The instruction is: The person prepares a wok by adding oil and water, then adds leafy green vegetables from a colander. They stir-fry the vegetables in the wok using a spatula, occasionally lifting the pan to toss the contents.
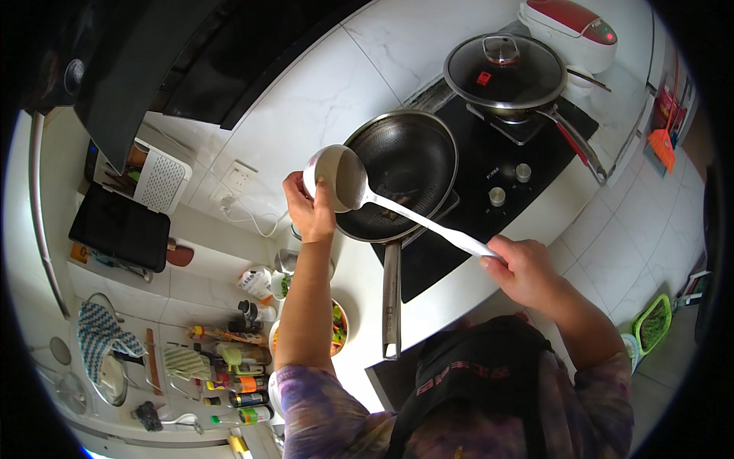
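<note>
My left hand (314, 211) grips a small white bowl (311, 166), thumb over its rim, and holds it tilted above the left side of a frying wok (421, 149). In my right hand (519, 267) is the pale handle of a metal ladle or cooking spoon (413, 215). Its head lies at the bowl's mouth; whether it touches the bowl I cannot tell. The bowl's contents are unclear. A few dark bits (398, 203) lie in the wok's dark textured bottom. The wok's metal handle (391, 298) points toward me.
On the black gas hob (459, 235), a lidded pan (504, 74) occupies the far burner, beside a red-and-white rice cooker (573, 34). Behind my left forearm is a bowl of cut vegetables (339, 327). Several sauce bottles (246, 383) line the left counter. A range hood (189, 63) overhangs the back.
</note>
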Available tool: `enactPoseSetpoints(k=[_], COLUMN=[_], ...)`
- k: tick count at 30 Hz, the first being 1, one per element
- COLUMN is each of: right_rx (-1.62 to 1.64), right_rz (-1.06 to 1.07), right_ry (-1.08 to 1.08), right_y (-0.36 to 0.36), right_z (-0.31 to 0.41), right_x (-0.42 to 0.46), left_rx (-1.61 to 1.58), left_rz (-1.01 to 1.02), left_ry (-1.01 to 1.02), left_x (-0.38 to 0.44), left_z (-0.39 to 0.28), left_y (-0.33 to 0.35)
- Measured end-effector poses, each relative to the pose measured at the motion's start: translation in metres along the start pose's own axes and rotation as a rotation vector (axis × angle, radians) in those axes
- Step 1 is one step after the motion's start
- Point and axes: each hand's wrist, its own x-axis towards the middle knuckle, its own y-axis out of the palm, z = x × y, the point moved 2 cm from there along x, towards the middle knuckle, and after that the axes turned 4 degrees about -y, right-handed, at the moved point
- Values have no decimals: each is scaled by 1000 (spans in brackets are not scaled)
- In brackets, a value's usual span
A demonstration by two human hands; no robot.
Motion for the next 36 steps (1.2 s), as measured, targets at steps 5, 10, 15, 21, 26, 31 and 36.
enactPoseSetpoints(k=[5,10,15,21,26,31,36], right_rx=[-144,51,-109,-130,-220,-128,-98], right_rz=[27,-12,-34,-46,-19,-51,-45], right_ry=[14,9,-23,-41,-56,9,-12], right_y=[-11,-5,-2,-2,5,-5,-3], right_z=[2,3,-3,-3,-3,-8,-6], right_x=[-3,-3,-4,-6,-2,-8,-8], left_rx=[62,206,199,124,161,261,325], left_rz=[27,14,17,-6,28,7,0], left_ry=[56,198,176,36,57,86,83], left_x=[0,1,0,2,2,2,4], left_z=[3,-4,-6,1,1,-1,-2], left_y=[-2,-2,-1,-2,2,-5,-3])
